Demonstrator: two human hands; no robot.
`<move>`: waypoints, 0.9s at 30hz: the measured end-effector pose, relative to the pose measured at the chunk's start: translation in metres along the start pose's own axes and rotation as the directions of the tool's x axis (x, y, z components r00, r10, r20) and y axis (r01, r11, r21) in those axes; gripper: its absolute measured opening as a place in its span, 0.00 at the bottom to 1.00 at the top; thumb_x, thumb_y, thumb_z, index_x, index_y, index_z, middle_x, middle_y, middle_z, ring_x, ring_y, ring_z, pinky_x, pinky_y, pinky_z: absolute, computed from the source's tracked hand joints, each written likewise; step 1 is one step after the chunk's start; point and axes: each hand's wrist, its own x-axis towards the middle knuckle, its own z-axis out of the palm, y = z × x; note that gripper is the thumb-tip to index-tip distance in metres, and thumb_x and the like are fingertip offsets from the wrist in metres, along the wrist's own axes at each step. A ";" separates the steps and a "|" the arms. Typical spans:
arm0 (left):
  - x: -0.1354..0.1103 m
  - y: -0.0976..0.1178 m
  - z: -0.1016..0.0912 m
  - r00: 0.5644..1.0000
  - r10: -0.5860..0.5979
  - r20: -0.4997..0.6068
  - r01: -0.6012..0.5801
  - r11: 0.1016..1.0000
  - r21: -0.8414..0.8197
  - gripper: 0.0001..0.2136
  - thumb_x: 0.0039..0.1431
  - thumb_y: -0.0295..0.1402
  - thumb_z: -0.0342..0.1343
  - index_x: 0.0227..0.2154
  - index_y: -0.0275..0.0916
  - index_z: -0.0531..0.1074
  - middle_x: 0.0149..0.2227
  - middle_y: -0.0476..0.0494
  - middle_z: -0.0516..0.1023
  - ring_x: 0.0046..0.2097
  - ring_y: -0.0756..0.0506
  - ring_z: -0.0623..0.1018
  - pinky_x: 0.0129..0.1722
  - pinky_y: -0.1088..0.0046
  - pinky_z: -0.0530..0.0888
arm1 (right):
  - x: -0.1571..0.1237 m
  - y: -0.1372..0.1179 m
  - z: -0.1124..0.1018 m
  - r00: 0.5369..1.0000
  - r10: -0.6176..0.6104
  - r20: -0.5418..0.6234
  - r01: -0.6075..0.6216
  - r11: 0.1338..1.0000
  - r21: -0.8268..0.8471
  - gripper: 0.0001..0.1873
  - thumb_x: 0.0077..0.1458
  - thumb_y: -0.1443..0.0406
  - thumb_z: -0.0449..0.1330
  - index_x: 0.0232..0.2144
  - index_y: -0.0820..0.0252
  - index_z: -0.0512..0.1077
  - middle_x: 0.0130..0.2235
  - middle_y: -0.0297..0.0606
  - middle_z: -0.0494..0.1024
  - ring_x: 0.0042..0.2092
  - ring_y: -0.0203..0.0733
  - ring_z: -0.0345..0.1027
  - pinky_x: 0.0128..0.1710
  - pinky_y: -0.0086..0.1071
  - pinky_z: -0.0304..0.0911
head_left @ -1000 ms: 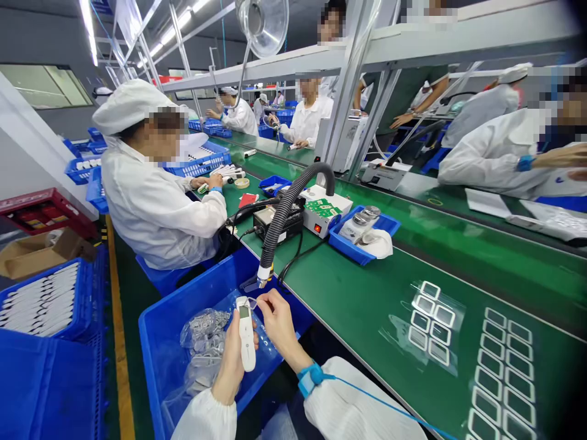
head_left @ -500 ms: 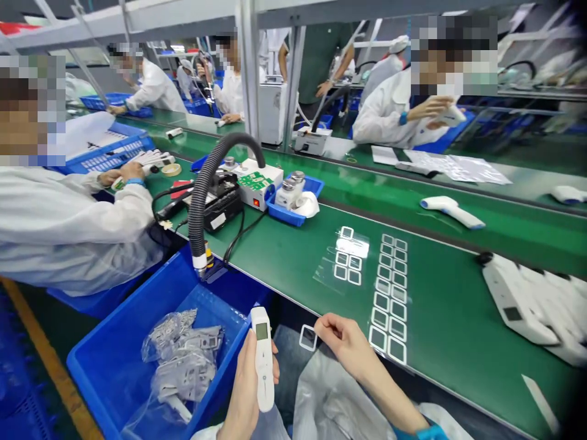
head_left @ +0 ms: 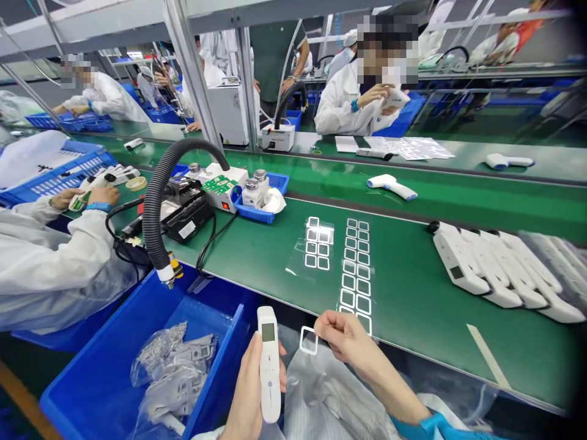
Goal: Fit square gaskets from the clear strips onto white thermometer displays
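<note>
My left hand (head_left: 248, 386) is closed round a white handheld thermometer (head_left: 270, 382), held upright with its small grey screen facing me. Just to its right, my right hand (head_left: 351, 342) pinches the edge of a clear square window with a white border (head_left: 302, 342). The window and the thermometer are apart. On the green bench beyond, two clear sheets carry more of these white-framed windows: a longer sheet (head_left: 356, 260) in two columns and a smaller sheet (head_left: 317, 247) beside it. The lower end of the longer sheet is partly hidden behind my right hand.
A blue bin (head_left: 105, 342) with bagged parts stands at the left, below a black flexible hose (head_left: 153, 208). Several white thermometers (head_left: 499, 269) lie in a row at the right. A blue tray (head_left: 257, 212) holds bottles. Co-workers sit left and opposite.
The view has swung to the right, so more of the thermometer row shows. Both hands keep their hold on the thermometer and the window.
</note>
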 end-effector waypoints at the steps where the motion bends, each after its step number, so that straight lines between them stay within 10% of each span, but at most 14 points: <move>1: -0.001 0.000 0.002 1.000 -0.007 -0.001 0.007 1.000 0.000 0.26 0.61 0.57 0.49 0.34 0.34 0.72 0.18 0.46 0.70 0.20 0.51 0.66 0.21 0.78 0.63 | -0.001 -0.001 0.000 1.000 0.002 0.007 -0.002 1.000 0.013 0.14 0.43 0.56 0.62 0.19 0.57 0.64 0.14 0.20 0.51 0.15 0.26 0.40 0.15 0.26 0.38; 27: -0.001 -0.009 0.043 0.953 -0.297 0.063 0.294 0.954 0.064 0.35 0.43 0.65 0.58 0.33 0.33 0.72 0.16 0.45 0.71 0.17 0.50 0.68 0.18 0.78 0.65 | -0.020 -0.020 0.006 0.972 -0.235 -0.005 0.232 0.961 -0.148 0.13 0.59 0.60 0.54 0.24 0.57 0.65 0.18 0.28 0.65 0.22 0.34 0.53 0.23 0.28 0.49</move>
